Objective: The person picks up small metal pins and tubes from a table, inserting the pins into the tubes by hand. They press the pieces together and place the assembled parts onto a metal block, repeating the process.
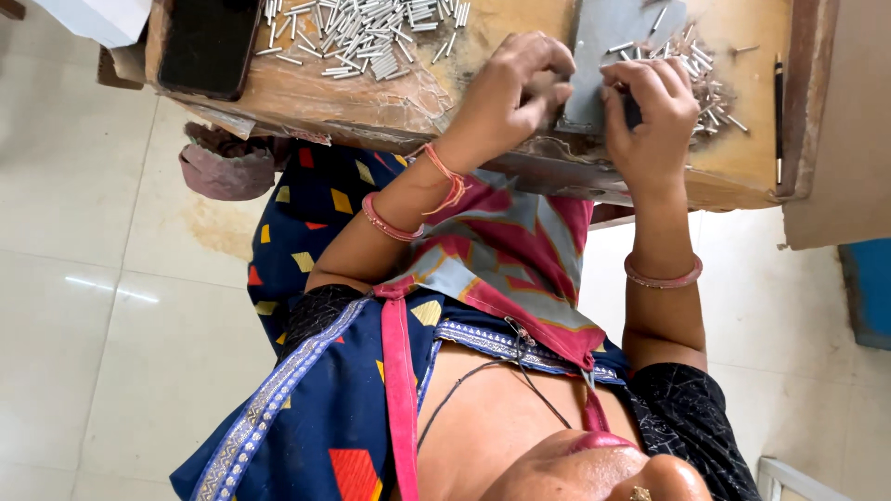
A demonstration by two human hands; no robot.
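Black phone (209,46) at upper left on worn wooden table (399,93). Black pen (778,116) near upper right edge. Pale tiled floor (83,306) at left; blue box (871,288) at right edge.

pins (367,32) silver | plate (608,42) grey | phone (209,42) black | bench (520,23) tan

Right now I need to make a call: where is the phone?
In the head view the black phone lies at the picture's upper left on the wooden table, beside the pile of small metal pins.
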